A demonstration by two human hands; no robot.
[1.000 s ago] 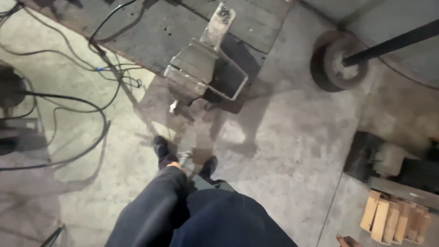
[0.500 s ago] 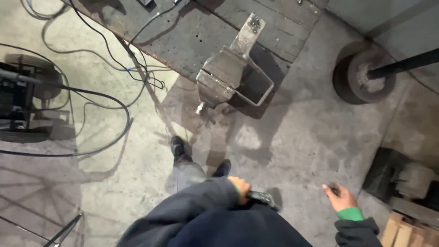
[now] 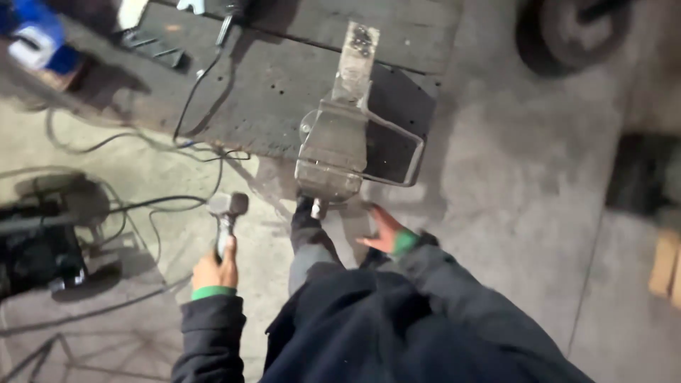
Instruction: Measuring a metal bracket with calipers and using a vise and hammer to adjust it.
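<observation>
Head view, looking down at a concrete floor (image 3: pixel 511 184). The left hand (image 3: pixel 215 268), lower left of centre, is clenched around the handle of an angle grinder (image 3: pixel 227 213). The tool points up the frame, its dark head just above the fingers. A black cable (image 3: pixel 152 206) runs from the grinder's head toward the left edge, looping across the floor.

The right hand (image 3: pixel 383 230), just right of centre, is released, fingers spread, palm toward the floor, grasping nothing. It hangs just below a metal vise (image 3: pixel 332 152) without clearly touching it. The vise sits at centre frame, on the near edge of a dark steel plate (image 3: pixel 284 85) that fills the upper middle. A bent wire rod (image 3: pixel 404 159) loops out from the right side of the vise. A flat perforated bar (image 3: pixel 357 57) rises from the vise toward the top edge.

Both sleeves are dark with green cuffs. One shoe (image 3: pixel 306 213) shows directly below the vise.

Upper left corner: a blue and white container (image 3: pixel 39 39), blurred. Left edge: a dark machine (image 3: pixel 35 248) on the floor. Upper right: a dark round wheel (image 3: pixel 567 32), partly cut off.
</observation>
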